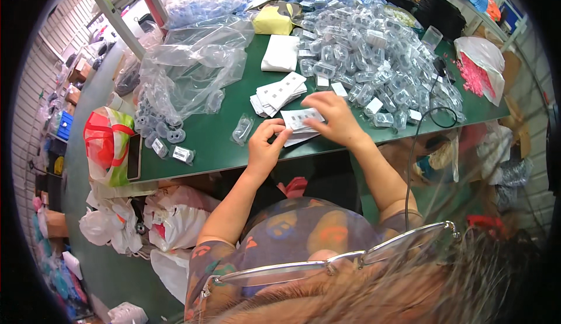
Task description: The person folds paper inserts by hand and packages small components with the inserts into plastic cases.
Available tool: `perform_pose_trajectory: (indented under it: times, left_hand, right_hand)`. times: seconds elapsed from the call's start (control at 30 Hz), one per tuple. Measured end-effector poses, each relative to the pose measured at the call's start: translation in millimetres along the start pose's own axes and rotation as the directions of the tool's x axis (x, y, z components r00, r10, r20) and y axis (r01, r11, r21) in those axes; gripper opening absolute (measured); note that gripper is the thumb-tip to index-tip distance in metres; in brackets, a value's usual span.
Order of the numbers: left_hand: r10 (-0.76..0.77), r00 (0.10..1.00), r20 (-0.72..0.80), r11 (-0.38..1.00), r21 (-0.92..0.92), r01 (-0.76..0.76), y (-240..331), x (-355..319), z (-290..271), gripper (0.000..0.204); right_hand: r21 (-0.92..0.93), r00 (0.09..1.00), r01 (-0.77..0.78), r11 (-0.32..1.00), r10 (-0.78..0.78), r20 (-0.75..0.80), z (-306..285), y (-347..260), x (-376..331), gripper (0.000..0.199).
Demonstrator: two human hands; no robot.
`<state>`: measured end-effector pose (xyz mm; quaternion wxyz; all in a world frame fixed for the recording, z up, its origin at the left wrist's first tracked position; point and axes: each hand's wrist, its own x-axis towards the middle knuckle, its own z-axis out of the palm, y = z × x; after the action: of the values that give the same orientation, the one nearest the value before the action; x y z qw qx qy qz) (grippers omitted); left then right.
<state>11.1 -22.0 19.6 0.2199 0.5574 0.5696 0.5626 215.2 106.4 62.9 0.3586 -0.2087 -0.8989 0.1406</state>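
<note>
A small stack of white printed leaflets [301, 119] is held over the front edge of the green table. My left hand [266, 147] pinches its left edge between thumb and fingers. My right hand [339, 119] is closed on the right side, with its thumb and curved fingers at the top leaflet. Just beyond lies a fanned pile of similar leaflets [281, 93]. Left of my left hand is a small clear plastic case [242, 130] in a clear bag. Two more bagged cases with white labels [182, 154] lie farther left.
A big heap of clear plastic cases [374, 49] covers the back right. Large clear bags [193, 61] lie at the left, near a phone [135, 157] and a colourful bag [108, 145]. A black cable [411, 166] hangs at my right. Pink pieces [474, 75] spill from a white bag.
</note>
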Motion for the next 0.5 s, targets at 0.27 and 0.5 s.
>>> perform_pose_trajectory:
  times: [0.27, 0.5]
  left_hand:
    - [0.258, 0.941, -0.219, 0.963, 0.142, -0.231, 26, -11, -37, 0.01]
    - [0.278, 0.893, -0.354, 0.957, 0.022, -0.289, 11, -4, -46, 0.01]
  right_hand:
    - [-0.267, 0.989, -0.028, 0.963, 0.066, 0.132, 23, 28, -21, 0.02]
    - [0.084, 0.977, -0.019, 0.996, 0.037, -0.211, 16, -24, -1, 0.015]
